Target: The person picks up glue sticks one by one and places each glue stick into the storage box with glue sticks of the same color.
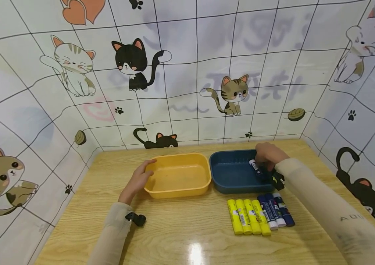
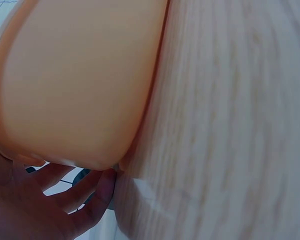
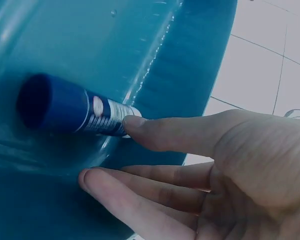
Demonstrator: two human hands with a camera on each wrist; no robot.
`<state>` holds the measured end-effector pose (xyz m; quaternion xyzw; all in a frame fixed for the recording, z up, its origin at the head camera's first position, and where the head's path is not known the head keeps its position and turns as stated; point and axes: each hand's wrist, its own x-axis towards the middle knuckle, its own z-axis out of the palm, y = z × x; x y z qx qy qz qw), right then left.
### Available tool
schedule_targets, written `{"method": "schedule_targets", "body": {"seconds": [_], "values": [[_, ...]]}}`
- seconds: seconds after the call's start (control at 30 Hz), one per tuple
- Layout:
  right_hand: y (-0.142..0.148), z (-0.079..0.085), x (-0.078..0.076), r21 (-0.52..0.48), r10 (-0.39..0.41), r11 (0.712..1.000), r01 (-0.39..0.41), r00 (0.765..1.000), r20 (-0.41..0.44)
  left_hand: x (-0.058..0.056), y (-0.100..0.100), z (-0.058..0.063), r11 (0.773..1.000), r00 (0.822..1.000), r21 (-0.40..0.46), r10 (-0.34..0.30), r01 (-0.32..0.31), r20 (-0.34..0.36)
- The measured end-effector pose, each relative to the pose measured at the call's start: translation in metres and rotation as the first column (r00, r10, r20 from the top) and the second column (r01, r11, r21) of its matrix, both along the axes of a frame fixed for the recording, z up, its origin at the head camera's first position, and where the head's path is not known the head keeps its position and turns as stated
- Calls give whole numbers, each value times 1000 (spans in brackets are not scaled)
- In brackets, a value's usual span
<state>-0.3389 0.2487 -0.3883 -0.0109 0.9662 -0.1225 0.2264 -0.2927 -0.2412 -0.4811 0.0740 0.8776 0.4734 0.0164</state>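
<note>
In the head view my left hand (image 1: 140,177) holds the left end of a yellow plastic bin (image 1: 177,194), thumb over the rim; the left wrist view shows its fingers (image 2: 92,200) against the outer wall. My right hand (image 1: 269,154) reaches into the right side of a dark blue bin (image 1: 230,189). A navy glue stick (image 3: 67,107) with a white end lies in that bin. In the right wrist view my thumb tip overlaps the white end, while the other fingers (image 3: 125,197) are spread apart from the stick, beside the bin's wall.
In front of the blue bin, several yellow glue sticks (image 1: 243,217) lie side by side with three navy glue sticks (image 1: 275,209). Both bins stand on a wooden table (image 1: 174,232). A cat-patterned sheet (image 1: 190,92) covers the walls behind and beside it.
</note>
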Motion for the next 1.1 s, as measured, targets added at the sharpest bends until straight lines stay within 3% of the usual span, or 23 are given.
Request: {"method": "schedule_targets", "body": {"seconds": [0.27, 0.47, 0.67, 1.1], "values": [[7, 2, 5, -111, 9, 994, -11, 1000, -17, 0, 0, 0, 1000, 1000, -12, -11, 10, -15], [14, 15, 16, -185, 79, 979, -89, 995, -61, -1, 0, 0, 1000, 1000, -10, -14, 14, -21], [21, 25, 36, -239, 110, 961, -137, 986, -124, 0, -1, 0, 1000, 1000, 4, -10, 10, -9], [39, 30, 85, -280, 32, 956, -83, 983, -183, 0, -1, -1, 1000, 1000, 5, -9, 9, -5]]}}
